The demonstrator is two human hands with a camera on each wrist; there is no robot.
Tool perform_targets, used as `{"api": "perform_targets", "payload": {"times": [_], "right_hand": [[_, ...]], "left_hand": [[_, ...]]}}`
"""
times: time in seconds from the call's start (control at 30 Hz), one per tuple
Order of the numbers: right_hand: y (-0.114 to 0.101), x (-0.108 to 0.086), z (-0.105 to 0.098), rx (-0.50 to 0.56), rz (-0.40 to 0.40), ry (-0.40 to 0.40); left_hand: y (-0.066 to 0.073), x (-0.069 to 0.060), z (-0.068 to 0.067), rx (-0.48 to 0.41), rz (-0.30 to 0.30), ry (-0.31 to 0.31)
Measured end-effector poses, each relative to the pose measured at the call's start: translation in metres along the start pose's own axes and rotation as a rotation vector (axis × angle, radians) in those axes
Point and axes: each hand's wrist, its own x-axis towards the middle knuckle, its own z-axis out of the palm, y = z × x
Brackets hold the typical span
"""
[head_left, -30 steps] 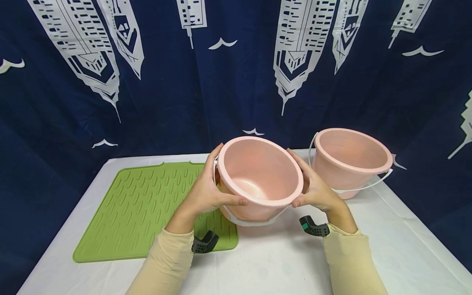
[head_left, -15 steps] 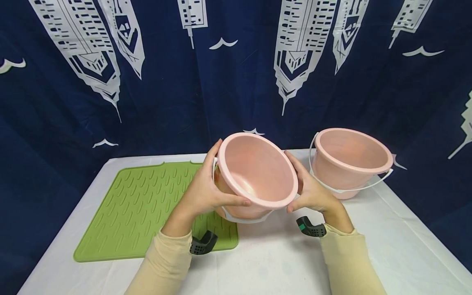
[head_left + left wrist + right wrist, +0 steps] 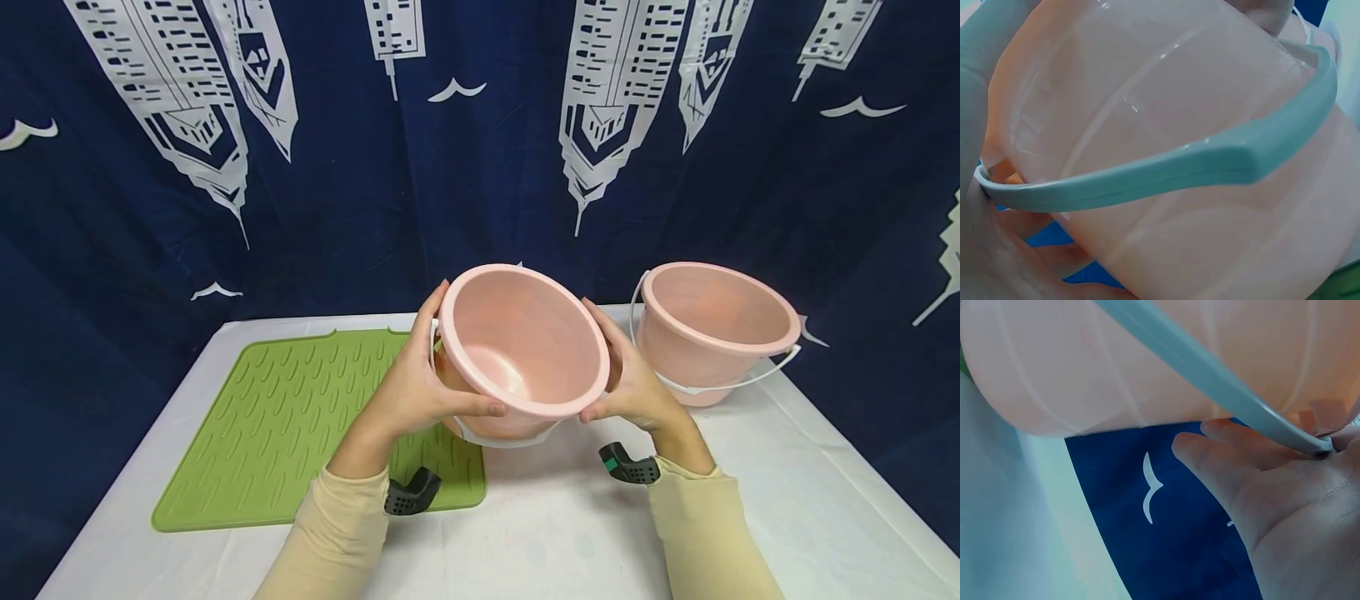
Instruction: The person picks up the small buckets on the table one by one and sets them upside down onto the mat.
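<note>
In the head view, a pink bucket is held between both hands, its mouth tilted toward me and its bare inside showing. My left hand grips its left side, thumb along the front below the rim. On the opposite side my right hand holds the wall, with the thumb low by the rim. The white handle hangs slack across the bucket's near side in the left wrist view. Fingers of the right hand reach behind the wall near the handle's end in the right wrist view.
A second pink bucket with its handle down stands at the back right of the white-covered table. To the left lies a green ridged mat, partly under the left arm. A dark blue printed curtain hangs behind.
The held bucket has risen slightly and shifted a little left, rocking left and partly back. My right hand has moved left and up with it. The second bucket and mat stay put.
</note>
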Motion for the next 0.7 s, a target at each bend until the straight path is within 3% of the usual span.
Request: {"api": "perform_targets", "payload": {"times": [0.3, 0.57, 0.7], "right_hand": [[-0.001, 0.0, 0.002, 0.059, -0.022, 0.04], [0.0, 0.0, 0.001, 0.123, -0.064, 0.089], [-0.001, 0.0, 0.001, 0.15, -0.087, 0.113]], "left_hand": [[-0.001, 0.0, -0.001, 0.018, -0.005, 0.005], [-0.009, 0.003, -0.004, -0.088, 0.04, -0.01], [-0.017, 0.004, -0.007, -0.068, 0.031, -0.037]]}}
